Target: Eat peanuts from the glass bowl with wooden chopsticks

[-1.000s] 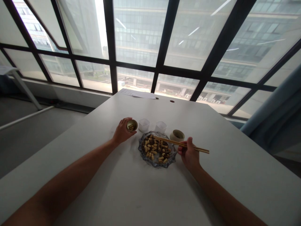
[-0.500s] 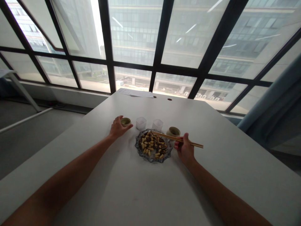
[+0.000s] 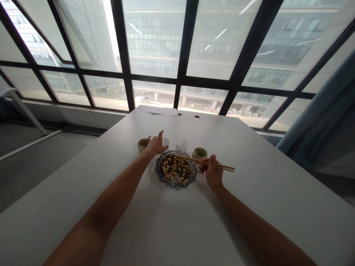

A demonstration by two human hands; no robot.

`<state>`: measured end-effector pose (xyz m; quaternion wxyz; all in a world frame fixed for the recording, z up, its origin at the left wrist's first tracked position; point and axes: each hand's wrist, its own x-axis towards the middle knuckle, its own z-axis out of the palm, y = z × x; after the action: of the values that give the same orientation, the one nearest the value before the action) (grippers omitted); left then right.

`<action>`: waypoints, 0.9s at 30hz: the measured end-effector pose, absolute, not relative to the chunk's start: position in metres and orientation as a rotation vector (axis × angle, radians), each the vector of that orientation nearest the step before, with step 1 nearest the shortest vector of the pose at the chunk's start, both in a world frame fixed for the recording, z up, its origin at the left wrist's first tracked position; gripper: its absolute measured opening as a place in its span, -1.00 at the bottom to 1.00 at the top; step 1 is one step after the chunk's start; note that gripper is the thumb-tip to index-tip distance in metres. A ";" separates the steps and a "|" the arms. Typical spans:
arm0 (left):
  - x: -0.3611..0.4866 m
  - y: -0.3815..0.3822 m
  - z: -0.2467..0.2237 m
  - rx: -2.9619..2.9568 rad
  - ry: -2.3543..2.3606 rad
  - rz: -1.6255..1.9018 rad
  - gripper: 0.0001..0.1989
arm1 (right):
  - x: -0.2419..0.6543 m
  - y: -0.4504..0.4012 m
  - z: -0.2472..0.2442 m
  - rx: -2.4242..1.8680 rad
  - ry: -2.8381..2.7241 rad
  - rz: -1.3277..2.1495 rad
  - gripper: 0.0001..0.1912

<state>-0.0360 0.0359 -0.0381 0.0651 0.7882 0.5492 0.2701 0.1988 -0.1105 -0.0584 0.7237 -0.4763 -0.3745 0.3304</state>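
My right hand (image 3: 213, 171) is closed around a pair of wooden chopsticks (image 3: 222, 167). Their tips reach over the far side of a scalloped glass bowl (image 3: 158, 170), which holds peanuts (image 3: 169, 173) and small dark pieces. With fingers spread, my left hand (image 3: 156, 144) is at the left translucent cup (image 3: 165, 141) and partly covers it; whether it touches the cup I cannot tell. Just left of that hand stands a greenish ceramic cup (image 3: 142, 145). A second translucent cup (image 3: 182, 146) is behind the bowl, and another ceramic cup (image 3: 199, 152) stands beyond my right hand.
All of this stands on a white table (image 3: 155, 221). Paper sheets (image 3: 158, 110) lie at its far edge, near two round holes. Large dark-framed windows (image 3: 155, 75) rise behind, and a blue-grey curtain (image 3: 310, 129) hangs at the right.
My left hand has let go of the left ceramic cup and moved right to the translucent cup beside it. My right hand still holds the chopsticks over the bowl. The view has shifted slightly.
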 end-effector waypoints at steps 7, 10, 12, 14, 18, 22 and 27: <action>-0.049 0.027 -0.032 2.810 1.220 1.020 -0.21 | 0.198 -0.110 -0.059 -1.047 -0.845 0.713 -0.32; -0.054 0.027 -0.034 2.866 1.188 1.063 -0.26 | 0.199 -0.109 -0.062 -1.051 -0.867 0.696 -0.31; -0.055 0.028 -0.036 2.872 1.214 1.052 -0.28 | 0.200 -0.108 -0.063 -1.047 -0.882 0.689 -0.31; -0.053 0.028 -0.039 2.808 1.331 1.008 -0.29 | 0.202 -0.107 -0.063 -1.038 -0.893 0.687 -0.32; -0.046 0.027 -0.038 2.542 1.643 0.798 -0.23 | 0.211 -0.103 -0.051 -0.984 -0.875 0.648 -0.35; -0.030 0.025 -0.024 2.485 1.706 0.602 -0.18 | 0.238 -0.095 -0.027 -0.935 -0.894 0.582 -0.35; 0.016 0.021 -0.002 2.600 1.483 0.528 -0.31 | 0.297 -0.091 -0.002 -0.945 -0.968 0.550 -0.37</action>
<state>0.0164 0.0206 -0.0023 0.0509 0.8542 0.4874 0.1736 0.2972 -0.0914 -0.0018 0.7451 -0.4315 -0.4422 0.2512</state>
